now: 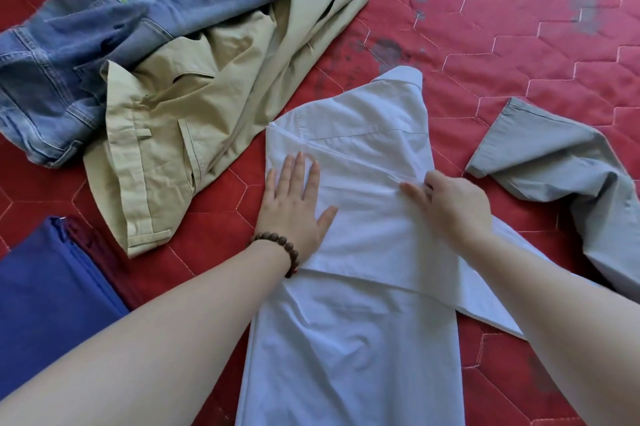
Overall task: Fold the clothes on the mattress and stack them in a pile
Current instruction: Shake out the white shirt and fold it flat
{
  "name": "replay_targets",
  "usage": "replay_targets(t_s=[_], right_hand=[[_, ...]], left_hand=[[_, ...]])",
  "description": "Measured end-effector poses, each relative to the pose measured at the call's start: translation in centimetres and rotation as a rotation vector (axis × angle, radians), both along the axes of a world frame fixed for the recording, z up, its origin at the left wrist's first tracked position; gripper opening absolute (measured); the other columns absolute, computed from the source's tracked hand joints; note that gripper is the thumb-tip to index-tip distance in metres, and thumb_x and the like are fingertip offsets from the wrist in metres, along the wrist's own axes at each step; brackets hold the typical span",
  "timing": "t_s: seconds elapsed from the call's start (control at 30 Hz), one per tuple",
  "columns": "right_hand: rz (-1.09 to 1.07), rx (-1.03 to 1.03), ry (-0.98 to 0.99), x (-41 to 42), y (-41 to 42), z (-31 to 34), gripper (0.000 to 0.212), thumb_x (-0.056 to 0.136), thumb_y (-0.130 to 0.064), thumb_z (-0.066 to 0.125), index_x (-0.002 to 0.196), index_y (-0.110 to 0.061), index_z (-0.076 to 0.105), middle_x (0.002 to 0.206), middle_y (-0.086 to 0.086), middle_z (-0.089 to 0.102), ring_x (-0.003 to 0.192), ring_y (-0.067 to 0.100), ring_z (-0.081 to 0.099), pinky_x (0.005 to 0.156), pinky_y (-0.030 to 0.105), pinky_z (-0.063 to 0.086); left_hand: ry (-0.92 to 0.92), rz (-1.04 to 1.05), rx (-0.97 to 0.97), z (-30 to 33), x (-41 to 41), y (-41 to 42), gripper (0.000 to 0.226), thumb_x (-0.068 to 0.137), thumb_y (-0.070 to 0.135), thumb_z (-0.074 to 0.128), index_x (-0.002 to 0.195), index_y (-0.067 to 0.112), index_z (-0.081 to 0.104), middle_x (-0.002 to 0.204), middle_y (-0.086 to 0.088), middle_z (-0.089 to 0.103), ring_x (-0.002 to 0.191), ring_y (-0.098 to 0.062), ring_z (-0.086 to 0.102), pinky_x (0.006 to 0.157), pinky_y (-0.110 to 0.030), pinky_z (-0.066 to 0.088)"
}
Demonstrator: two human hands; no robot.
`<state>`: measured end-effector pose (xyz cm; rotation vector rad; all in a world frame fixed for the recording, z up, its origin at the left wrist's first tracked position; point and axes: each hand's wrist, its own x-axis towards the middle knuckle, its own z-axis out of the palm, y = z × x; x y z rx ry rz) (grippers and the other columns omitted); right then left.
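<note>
Forearms reaching over the white shirt (363,245) on the red mattress (519,44), we press our left hand (294,200) flat while our right hand (450,203) pinches the sleeve fold; smoothing creases first keeps edges square. Beyond lie khaki trousers (180,127) and jeans (86,44).

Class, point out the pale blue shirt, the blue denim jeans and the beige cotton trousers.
pale blue shirt (363,245), head view, folded middle panel.
blue denim jeans (104,34), head view, seat area.
beige cotton trousers (194,110), head view, upper part.

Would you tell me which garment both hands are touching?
The white shirt; the jeans, khaki trousers and grey garment lie untouched.
</note>
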<state>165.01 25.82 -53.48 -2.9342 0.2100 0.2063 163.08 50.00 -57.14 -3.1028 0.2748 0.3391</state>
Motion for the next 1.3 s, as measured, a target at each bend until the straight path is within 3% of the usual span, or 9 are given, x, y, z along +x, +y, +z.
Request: replay_targets(t_s=[0.13, 0.23, 0.37, 0.53, 0.7, 0.83, 0.93, 1.07, 1.3], right_hand=[[-0.074, -0.124, -0.204, 0.2, 1.2, 0.3, 0.031, 0.091, -0.033, 0.058, 0.103, -0.004, 0.056, 0.107, 0.019, 0.057, 0.105, 0.036, 0.051, 0.088, 0.044, 0.031], [0.177, 0.043, -0.380, -1.9, 6.3, -0.4, 0.036, 0.080, -0.003, 0.057, 0.116, 0.002, 0.060, 0.126, 0.024, 0.056, 0.119, 0.040, 0.050, 0.107, 0.052, 0.035], [0.293, 0.177, -0.096, -4.9, 9.9, -2.7, 0.052, 0.092, -0.011, 0.041, 0.144, -0.003, 0.040, 0.152, 0.013, 0.035, 0.143, 0.028, 0.029, 0.121, 0.042, 0.012], [0.195, -0.007, -0.015, -6.2, 4.6, -3.8, 0.057, 0.100, -0.041, 0.023, 0.154, -0.023, 0.015, 0.161, -0.004, 0.004, 0.147, 0.010, -0.003, 0.120, 0.044, -0.003], [0.044, -0.108, 0.044, -9.7, -2.5, -3.0, 0.062, 0.095, -0.048, 0.010, 0.153, -0.026, 0.014, 0.162, -0.001, 0.007, 0.149, 0.016, 0.005, 0.120, 0.045, 0.000], [-0.011, -0.150, 0.108, -11.6, -5.6, -2.5, 0.061, 0.094, -0.049, -0.002, 0.150, -0.026, -0.003, 0.162, 0.000, 0.001, 0.149, 0.016, -0.004, 0.119, 0.047, -0.004], [-0.014, -0.183, 0.056, -11.4, -5.3, -1.7, 0.065, 0.096, -0.042, 0.008, 0.152, -0.012, 0.013, 0.161, 0.009, 0.010, 0.149, 0.022, 0.006, 0.118, 0.052, -0.003], [0.161, -0.022, -0.027, -11.6, -3.4, -1.4, 0.059, 0.096, -0.030, 0.023, 0.146, -0.002, 0.034, 0.156, 0.014, 0.023, 0.145, 0.029, 0.022, 0.118, 0.052, 0.014], [0.031, -0.122, 0.021, -15.9, -8.3, -2.6, 0.064, 0.096, -0.041, 0.020, 0.149, -0.006, 0.023, 0.157, 0.011, 0.021, 0.145, 0.018, 0.009, 0.119, 0.051, 0.011]], left_hand=[[-0.023, 0.024, 0.046, 0.2, 0.1, -0.5, 0.079, 0.090, 0.061, 0.002, 0.151, 0.014, -0.014, 0.159, -0.013, -0.017, 0.145, -0.027, -0.022, 0.114, -0.049, -0.019], [-0.027, -0.015, -0.007, 0.7, -0.6, -1.9, 0.071, 0.094, 0.045, 0.007, 0.150, 0.005, -0.010, 0.159, -0.016, -0.014, 0.146, -0.027, -0.019, 0.115, -0.045, -0.019], [0.073, -0.144, -0.047, 0.1, -2.0, -3.3, 0.065, 0.088, 0.028, -0.005, 0.148, 0.005, -0.018, 0.159, -0.013, -0.018, 0.146, -0.025, -0.019, 0.116, -0.039, -0.015], [0.013, -0.113, -0.018, -0.4, -2.3, -2.9, 0.070, 0.092, 0.056, 0.001, 0.148, 0.019, -0.021, 0.159, -0.004, -0.021, 0.145, -0.026, -0.022, 0.117, -0.048, -0.012], [0.028, -0.086, 0.061, 0.1, -2.1, -2.5, 0.070, 0.084, 0.066, -0.013, 0.145, 0.034, -0.028, 0.156, 0.002, -0.028, 0.143, -0.029, -0.028, 0.113, -0.057, -0.015], [0.062, -0.010, 0.125, 0.9, -2.7, -2.1, 0.072, 0.086, 0.065, -0.007, 0.145, 0.028, -0.027, 0.157, -0.006, -0.025, 0.145, -0.025, -0.023, 0.115, -0.052, -0.016], [0.065, 0.015, 0.131, 2.4, -3.7, -4.3, 0.069, 0.099, 0.048, 0.014, 0.151, 0.010, -0.011, 0.159, -0.016, -0.014, 0.146, -0.029, -0.017, 0.115, -0.048, -0.013], [0.145, -0.299, -0.174, 3.3, -6.5, -11.5, 0.062, 0.102, 0.027, 0.020, 0.150, 0.003, -0.010, 0.159, -0.014, -0.016, 0.146, -0.025, -0.018, 0.118, -0.037, -0.011], [0.187, -0.277, -0.079, 1.7, -8.9, -16.4, 0.070, 0.099, 0.052, 0.015, 0.148, 0.018, -0.021, 0.157, 0.002, -0.027, 0.144, -0.015, -0.024, 0.117, -0.043, -0.016]])
